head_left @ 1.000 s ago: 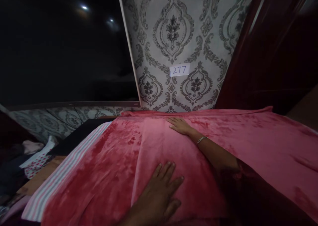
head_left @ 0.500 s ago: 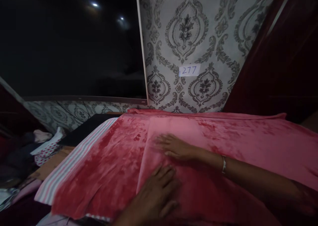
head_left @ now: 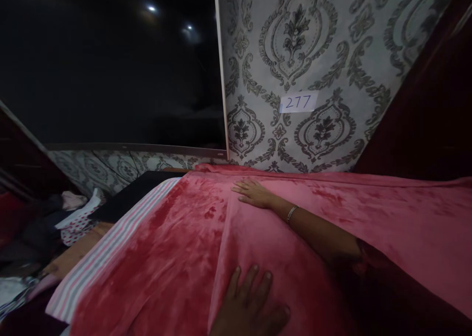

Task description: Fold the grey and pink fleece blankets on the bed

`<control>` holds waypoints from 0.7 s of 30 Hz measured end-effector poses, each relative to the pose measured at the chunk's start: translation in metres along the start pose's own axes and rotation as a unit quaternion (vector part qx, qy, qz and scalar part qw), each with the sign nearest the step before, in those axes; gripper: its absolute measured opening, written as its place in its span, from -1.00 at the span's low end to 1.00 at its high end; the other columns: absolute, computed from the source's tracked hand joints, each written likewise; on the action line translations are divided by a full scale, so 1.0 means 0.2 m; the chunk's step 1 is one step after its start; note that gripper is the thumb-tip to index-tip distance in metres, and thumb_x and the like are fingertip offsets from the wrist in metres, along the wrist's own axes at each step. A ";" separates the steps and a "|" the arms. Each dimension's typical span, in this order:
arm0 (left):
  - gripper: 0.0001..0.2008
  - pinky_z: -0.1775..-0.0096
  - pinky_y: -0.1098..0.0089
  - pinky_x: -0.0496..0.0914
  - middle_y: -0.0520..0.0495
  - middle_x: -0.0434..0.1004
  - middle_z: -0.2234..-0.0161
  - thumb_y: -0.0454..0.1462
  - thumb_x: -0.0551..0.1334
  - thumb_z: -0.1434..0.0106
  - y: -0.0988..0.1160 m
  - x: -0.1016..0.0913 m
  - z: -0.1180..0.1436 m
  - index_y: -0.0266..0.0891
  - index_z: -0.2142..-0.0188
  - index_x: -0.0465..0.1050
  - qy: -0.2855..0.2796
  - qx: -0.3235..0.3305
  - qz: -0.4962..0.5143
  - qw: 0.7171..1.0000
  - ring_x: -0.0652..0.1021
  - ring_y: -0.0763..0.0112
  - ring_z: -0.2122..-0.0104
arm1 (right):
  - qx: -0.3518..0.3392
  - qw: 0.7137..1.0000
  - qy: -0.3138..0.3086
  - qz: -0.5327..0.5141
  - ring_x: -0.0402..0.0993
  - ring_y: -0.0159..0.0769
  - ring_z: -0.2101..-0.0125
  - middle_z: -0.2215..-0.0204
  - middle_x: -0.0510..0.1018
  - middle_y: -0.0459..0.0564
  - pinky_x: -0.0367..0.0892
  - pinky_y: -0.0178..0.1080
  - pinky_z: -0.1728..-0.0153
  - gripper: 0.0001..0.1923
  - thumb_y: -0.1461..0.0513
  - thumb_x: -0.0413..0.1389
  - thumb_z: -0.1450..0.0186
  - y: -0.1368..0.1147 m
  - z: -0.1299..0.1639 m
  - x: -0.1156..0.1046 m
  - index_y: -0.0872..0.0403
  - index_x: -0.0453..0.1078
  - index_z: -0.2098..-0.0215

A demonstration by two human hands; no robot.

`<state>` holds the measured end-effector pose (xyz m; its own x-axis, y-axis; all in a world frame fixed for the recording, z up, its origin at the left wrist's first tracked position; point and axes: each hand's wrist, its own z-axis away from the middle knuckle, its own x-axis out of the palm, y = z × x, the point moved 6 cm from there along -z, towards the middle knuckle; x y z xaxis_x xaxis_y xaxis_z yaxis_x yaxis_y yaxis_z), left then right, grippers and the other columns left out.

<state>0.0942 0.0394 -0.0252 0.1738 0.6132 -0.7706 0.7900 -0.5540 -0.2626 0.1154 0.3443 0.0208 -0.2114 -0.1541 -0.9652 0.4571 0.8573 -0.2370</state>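
A red and pink plush blanket is spread out in front of me, with a fold line running from far to near left of its middle. Near the far end of that fold, my right hand lies flat on the pink layer, its fingers stretched out to the left. A thin bracelet circles the right wrist. My left hand rests palm down on the nearer part, its fingers spread beside the fold. Neither hand grips the cloth. The lower picture edge cuts off the left wrist.
A striped cloth shows under the blanket's left side. Behind stand a large dark screen and a patterned wall with a paper label reading 277. Clothes lie in a pile at the left.
My right hand has slid away from me towards the blanket's far edge. My left hand now sits lower in the picture with its fingers more spread. The view has shifted slightly.
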 end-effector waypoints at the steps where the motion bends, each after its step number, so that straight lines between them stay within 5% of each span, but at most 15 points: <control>1: -0.56 -0.36 -0.18 -0.15 -0.03 0.29 -0.32 -0.07 0.24 -0.34 0.00 0.00 0.00 0.28 -0.20 0.34 0.011 -0.003 -0.005 1.000 0.30 -0.02 -0.30 | 0.021 1.000 0.003 -0.005 -0.16 0.02 -0.42 -0.44 0.02 0.03 -0.28 0.27 -0.35 -0.36 -0.12 -0.16 -0.47 0.04 -0.02 0.00 -0.13 0.07 -0.44; 5: -0.52 -0.35 -0.17 -0.11 -0.04 0.25 -0.35 -0.09 0.22 -0.36 0.00 -0.01 0.00 0.28 -0.25 0.28 0.004 0.004 -0.011 1.000 0.29 0.01 -0.31 | 0.087 0.996 -0.005 -0.027 -0.06 0.04 -0.40 -0.41 0.09 0.07 -0.19 0.31 -0.32 -0.36 -0.09 -0.16 -0.46 0.11 -0.05 -0.01 -0.12 0.05 -0.44; 9: -0.33 -0.33 -0.16 0.00 -0.15 0.02 -0.43 0.06 0.19 -0.35 -0.03 -0.06 0.00 0.16 -0.39 0.07 -0.067 0.025 0.049 0.996 0.16 -0.05 -0.37 | 0.106 0.994 0.008 -0.008 -0.23 0.05 -0.43 -0.46 -0.11 0.06 -0.24 0.28 -0.34 -0.34 -0.07 -0.15 -0.47 0.02 -0.02 -0.08 -0.08 -0.02 -0.47; 12: -0.23 -0.31 -0.17 0.08 -0.12 -0.08 -0.45 0.16 0.15 -0.32 -0.06 -0.14 0.00 0.10 -0.42 -0.02 -0.137 0.000 0.153 0.979 0.09 -0.07 -0.40 | 0.020 0.999 0.031 -0.011 -0.31 0.03 -0.44 -0.47 -0.13 0.04 -0.30 0.27 -0.34 -0.32 -0.13 -0.16 -0.47 -0.19 0.09 -0.11 -0.14 -0.04 -0.47; 17: -0.36 -0.38 -0.07 -0.01 -0.06 0.07 -0.42 -0.09 0.13 -0.40 -0.12 -0.22 0.01 0.01 -0.42 0.01 -0.168 -0.080 0.211 0.960 0.11 0.13 -0.40 | -0.175 0.983 -0.043 -0.036 -0.27 -0.06 -0.44 -0.45 -0.02 0.00 -0.37 0.22 -0.36 -0.35 -0.15 -0.16 -0.47 -0.62 0.37 -0.02 -0.20 -0.01 -0.46; 21: -0.18 -0.34 -0.29 -0.19 -0.13 -0.04 -0.45 -0.02 0.31 -0.23 -0.07 -0.13 0.05 0.03 -0.41 0.04 -0.151 -0.086 0.171 0.970 0.04 -0.12 -0.41 | -0.200 0.977 -0.072 -0.028 -0.20 -0.12 -0.44 -0.43 0.06 0.01 -0.42 0.18 -0.37 -0.39 -0.10 -0.16 -0.50 -0.64 0.34 0.04 -0.16 0.04 -0.44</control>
<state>0.0725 0.0249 -0.0068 0.2838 0.2018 -0.9374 0.8074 -0.5776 0.1201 0.1134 0.1992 0.0355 -0.0900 -0.2493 -0.9642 0.0689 0.9643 -0.2558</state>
